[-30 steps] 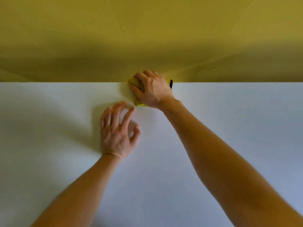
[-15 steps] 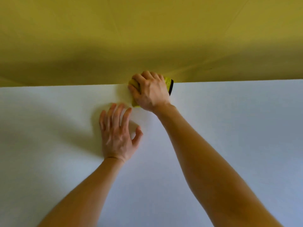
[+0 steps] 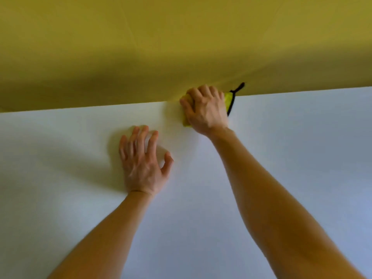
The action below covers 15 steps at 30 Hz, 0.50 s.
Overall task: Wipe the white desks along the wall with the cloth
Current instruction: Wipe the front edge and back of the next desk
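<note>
Yellow wall (image 3: 181,37) fills the far half of the view and meets the white desk (image 3: 302,158) along the desk's far edge. The left hand (image 3: 143,166) rests palm down near the middle of the desk, fingers spread and relaxed, grasping nothing. The right hand (image 3: 205,109), farther and to the right, presses at the far edge against the wall, fingers curled over the black-edged yellow cloth (image 3: 228,98) bunched beneath it

No readable txt, labels or nos. on anything in view.
</note>
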Each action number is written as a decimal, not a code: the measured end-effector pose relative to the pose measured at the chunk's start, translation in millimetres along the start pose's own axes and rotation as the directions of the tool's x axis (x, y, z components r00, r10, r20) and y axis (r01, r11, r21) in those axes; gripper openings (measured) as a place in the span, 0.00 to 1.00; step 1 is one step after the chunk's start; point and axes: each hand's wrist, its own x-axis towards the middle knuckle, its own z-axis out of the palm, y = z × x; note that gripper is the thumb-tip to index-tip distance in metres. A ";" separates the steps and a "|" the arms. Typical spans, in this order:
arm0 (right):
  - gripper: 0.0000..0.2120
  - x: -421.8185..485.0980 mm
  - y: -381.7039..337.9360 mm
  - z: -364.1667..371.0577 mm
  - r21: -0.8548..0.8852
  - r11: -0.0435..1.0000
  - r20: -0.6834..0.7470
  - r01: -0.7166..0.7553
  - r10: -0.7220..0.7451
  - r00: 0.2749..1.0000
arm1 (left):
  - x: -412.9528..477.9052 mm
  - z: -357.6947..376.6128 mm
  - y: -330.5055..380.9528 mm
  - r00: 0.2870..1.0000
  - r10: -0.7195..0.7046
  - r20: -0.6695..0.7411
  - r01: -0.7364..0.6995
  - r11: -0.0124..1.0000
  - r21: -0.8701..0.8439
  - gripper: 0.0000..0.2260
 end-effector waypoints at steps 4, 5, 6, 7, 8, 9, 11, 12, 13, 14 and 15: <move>0.20 4.5 -57.6 17.3 0.107 0.990 0.023 0.094 -0.097 0.995 | -0.5 1.1 0.8 1.000 0.009 -0.007 -0.009 1.000 0.020 0.26; 0.20 2.6 -45.5 12.9 0.156 0.980 0.039 0.121 -0.129 0.991 | 0.1 0.5 0.6 1.000 0.005 -0.006 -0.005 1.000 0.018 0.26; 0.20 -0.7 -24.2 6.2 0.177 0.975 0.054 0.135 -0.146 0.988 | -0.3 0.1 0.1 1.000 0.001 -0.005 -0.001 1.000 0.008 0.26; 0.20 -3.6 3.7 -2.8 0.162 0.980 0.058 0.119 -0.130 0.990 | -1.0 -0.1 -0.1 1.000 -0.002 -0.002 0.002 1.000 -0.002 0.26; 0.20 -5.7 36.8 -13.0 0.126 0.990 0.045 0.070 -0.076 0.996 | -1.6 -0.4 0.2 1.000 -0.001 0.000 0.001 1.000 -0.005 0.26; 0.21 -9.0 73.9 -24.8 0.082 0.997 0.020 0.002 -0.003 1.000 | -1.5 -0.2 0.5 1.000 -0.002 0.003 0.002 1.000 -0.005 0.26; 0.22 -18.4 140.4 -49.6 0.012 0.990 -0.012 -0.140 0.140 0.990 | -1.9 0.7 -0.1 1.000 -0.011 0.013 0.011 1.000 -0.014 0.26; 0.23 -21.4 161.7 -58.9 0.003 0.975 -0.012 -0.223 0.223 0.975 | -2.6 1.4 -0.1 1.000 -0.008 0.018 0.008 1.000 -0.014 0.26; 0.23 -20.7 170.4 -62.4 -0.013 0.952 -0.019 -0.305 0.305 0.952 | -2.8 2.1 0.1 1.000 -0.003 0.019 0.003 1.000 -0.008 0.26; 0.23 -16.7 165.7 -60.9 -0.037 0.930 -0.042 -0.367 0.365 0.930 | -2.0 2.5 0.0 1.000 0.000 0.015 0.000 1.000 -0.006 0.25; 0.23 -12.3 150.0 -56.6 -0.051 0.913 -0.054 -0.404 0.402 0.914 | -1.8 2.2 -0.4 1.000 0.009 0.013 -0.009 1.000 -0.012 0.25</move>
